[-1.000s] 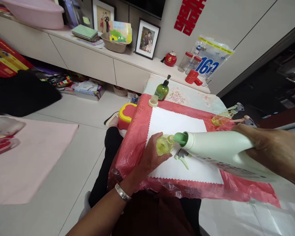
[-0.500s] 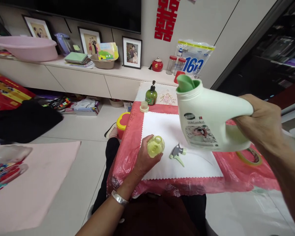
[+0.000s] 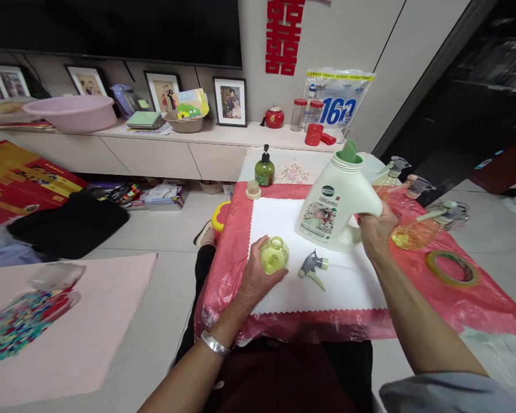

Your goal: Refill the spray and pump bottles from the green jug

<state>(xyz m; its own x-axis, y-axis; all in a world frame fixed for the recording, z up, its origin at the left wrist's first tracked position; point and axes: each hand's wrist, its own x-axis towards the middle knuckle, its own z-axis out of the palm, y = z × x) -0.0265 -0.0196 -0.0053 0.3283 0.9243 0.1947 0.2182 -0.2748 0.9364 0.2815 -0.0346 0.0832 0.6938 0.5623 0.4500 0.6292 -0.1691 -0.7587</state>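
Note:
My left hand is wrapped round a small clear bottle of yellowish liquid, its mouth uncovered, on the white mat. By its handle, my right hand grips a large pale-green detergent jug. The jug is upright and uncapped, with a green spout in its neck; its base is low over the mat or on it, I cannot tell which. Between the two hands lies a grey and green spray trigger with a thin tube. A pale cap sits at the mat's far left corner.
A green pump bottle stands at the table's far side. To the right are several spray bottles and a roll of tape on the red plastic cover. A shelf with picture frames runs behind.
The jug has come down and away from me in my right hand, going from raised and slightly tilted to upright. My left hand still holds the small bottle in about the same place.

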